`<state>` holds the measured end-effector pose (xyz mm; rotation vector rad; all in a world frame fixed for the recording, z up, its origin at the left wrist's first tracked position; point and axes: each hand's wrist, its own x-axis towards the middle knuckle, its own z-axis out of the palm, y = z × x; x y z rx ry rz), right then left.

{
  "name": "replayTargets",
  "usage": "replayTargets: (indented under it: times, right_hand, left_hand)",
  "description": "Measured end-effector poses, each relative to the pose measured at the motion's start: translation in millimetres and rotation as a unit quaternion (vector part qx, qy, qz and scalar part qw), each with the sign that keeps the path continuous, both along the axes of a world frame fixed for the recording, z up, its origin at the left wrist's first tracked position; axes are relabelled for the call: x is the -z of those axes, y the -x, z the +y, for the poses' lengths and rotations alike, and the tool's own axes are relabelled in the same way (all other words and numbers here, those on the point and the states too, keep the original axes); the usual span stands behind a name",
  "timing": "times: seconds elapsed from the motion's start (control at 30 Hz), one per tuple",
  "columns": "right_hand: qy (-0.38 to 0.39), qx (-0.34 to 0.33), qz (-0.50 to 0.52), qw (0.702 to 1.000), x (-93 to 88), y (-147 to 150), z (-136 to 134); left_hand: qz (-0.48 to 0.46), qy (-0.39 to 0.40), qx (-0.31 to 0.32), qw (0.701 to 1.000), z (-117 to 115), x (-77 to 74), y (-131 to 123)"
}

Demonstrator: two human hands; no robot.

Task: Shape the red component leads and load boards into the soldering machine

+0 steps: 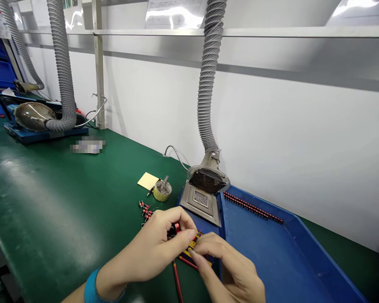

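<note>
My left hand [159, 244] is closed, with a blue band around its wrist. Small red-and-black coils [177, 227] show in the gap between its thumb and index finger. My right hand [229, 265] is closed in a pinch; whatever lies between its thumb and index finger is hidden. Both sets of fingertips meet over a yellow-and-black striped strip [192, 244], partly covered by my hands. Several more red-and-black coils [146, 210] lie loose on the green bench just beyond my left hand. Below the strip are two dark red sticks [177, 280], partly hidden.
A metal-topped solder pot [202, 203] stands behind my hands, under a grey fume hose [207, 92]. Right of it, a blue tray [262, 252] holds rows of coils [252, 206]. A round yellow tub [162, 191] and a yellow pad [148, 180] sit left of the pot.
</note>
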<state>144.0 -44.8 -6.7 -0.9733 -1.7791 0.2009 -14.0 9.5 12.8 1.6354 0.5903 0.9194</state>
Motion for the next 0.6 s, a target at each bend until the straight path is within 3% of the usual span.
replayTargets:
  times: [0.07, 0.2, 0.37, 0.47, 0.6]
  right_hand:
    - [0.015, 0.000, 0.008, 1.000, -2.2, -1.6, -1.2]
    - [0.048, 0.100, 0.072, 0.991, -0.4, 0.3, 0.1]
    - [0.107, 0.059, 0.152, 0.981, 2.9, 3.9, -0.3]
    - [0.068, 0.051, 0.168, 0.982, 4.0, 1.9, -2.2]
    - [-0.032, 0.087, 0.054, 0.994, 5.2, 0.7, -0.6]
  left_hand:
    - [0.003, 0.003, 0.000, 1.000, 0.2, 0.4, 0.4]
    - [0.015, -0.009, 0.002, 1.000, -0.7, 0.8, 0.0]
    - [0.033, -0.050, -0.012, 0.998, -2.0, 0.3, -1.5]
    - [0.044, -0.041, -0.010, 0.998, -2.0, 0.1, -1.0]
    - [0.051, -0.020, 0.004, 0.998, -1.7, 0.7, 0.4]
